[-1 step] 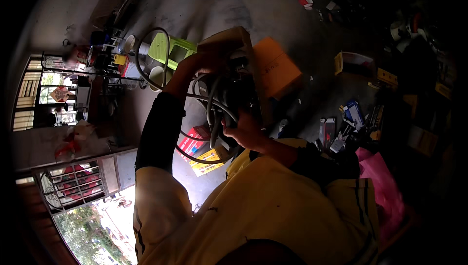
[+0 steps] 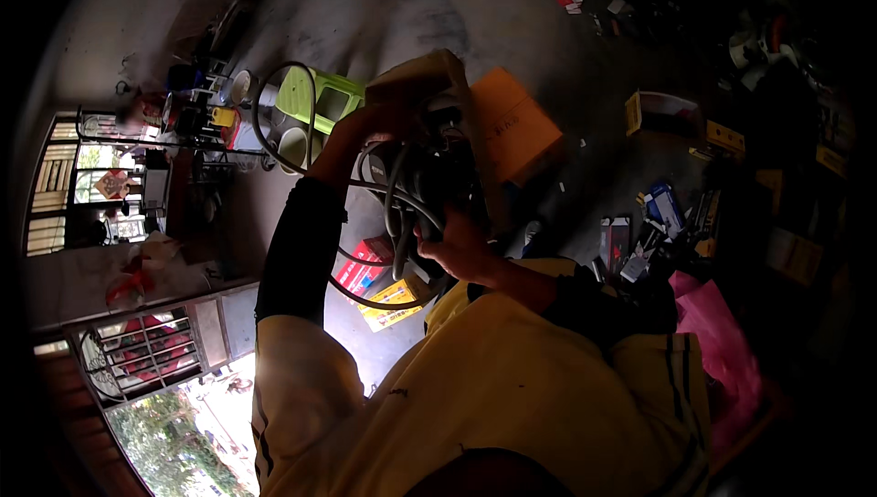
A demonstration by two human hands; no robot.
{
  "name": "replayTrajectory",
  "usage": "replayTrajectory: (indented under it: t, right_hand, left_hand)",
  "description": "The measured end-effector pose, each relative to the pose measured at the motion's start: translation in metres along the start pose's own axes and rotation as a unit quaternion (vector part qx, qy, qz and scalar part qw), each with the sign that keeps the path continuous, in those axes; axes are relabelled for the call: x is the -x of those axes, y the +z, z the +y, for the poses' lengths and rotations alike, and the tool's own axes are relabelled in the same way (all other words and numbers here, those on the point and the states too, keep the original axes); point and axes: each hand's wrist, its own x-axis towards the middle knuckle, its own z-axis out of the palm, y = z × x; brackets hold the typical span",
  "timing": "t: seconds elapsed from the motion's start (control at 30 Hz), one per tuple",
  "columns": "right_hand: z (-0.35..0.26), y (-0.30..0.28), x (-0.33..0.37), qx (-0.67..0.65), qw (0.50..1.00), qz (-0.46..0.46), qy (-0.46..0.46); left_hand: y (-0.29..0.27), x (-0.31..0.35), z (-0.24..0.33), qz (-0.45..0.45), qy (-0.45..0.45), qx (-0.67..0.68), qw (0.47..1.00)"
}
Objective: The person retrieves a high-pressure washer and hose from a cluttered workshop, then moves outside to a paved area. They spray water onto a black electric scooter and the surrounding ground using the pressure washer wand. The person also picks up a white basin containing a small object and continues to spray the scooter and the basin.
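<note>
A dark, bulky machine, perhaps a power tool, is in front of me in an open cardboard box. Its exact kind is lost in shadow. A thick grey cable loops over it and swings out to the left. My left hand is closed at the machine's far end, beside the raised box flap; its fingertips are mostly in shade. My right hand wraps the near end, thumb up, with its other fingers hidden behind the dark body.
An orange box lies right of the cardboard box. Beyond my left arm are a green plastic stool and buckets. Red and yellow packages lie below the cable. Small boxes and a pink bag are at right.
</note>
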Motion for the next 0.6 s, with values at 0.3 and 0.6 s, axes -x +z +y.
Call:
replayTrajectory:
  t: [0.3,0.6]
  right_hand:
    - [-0.005,-0.02,-0.003,-0.119,0.992,-0.025,-0.012]
    - [-0.003,-0.018,-0.011,-0.171,0.984,-0.048,-0.013]
  left_hand:
    - [-0.024,0.035,0.047,0.161,0.076,0.103,0.979]
    - [-0.045,0.135,0.07,0.179,-0.129,0.493,0.842]
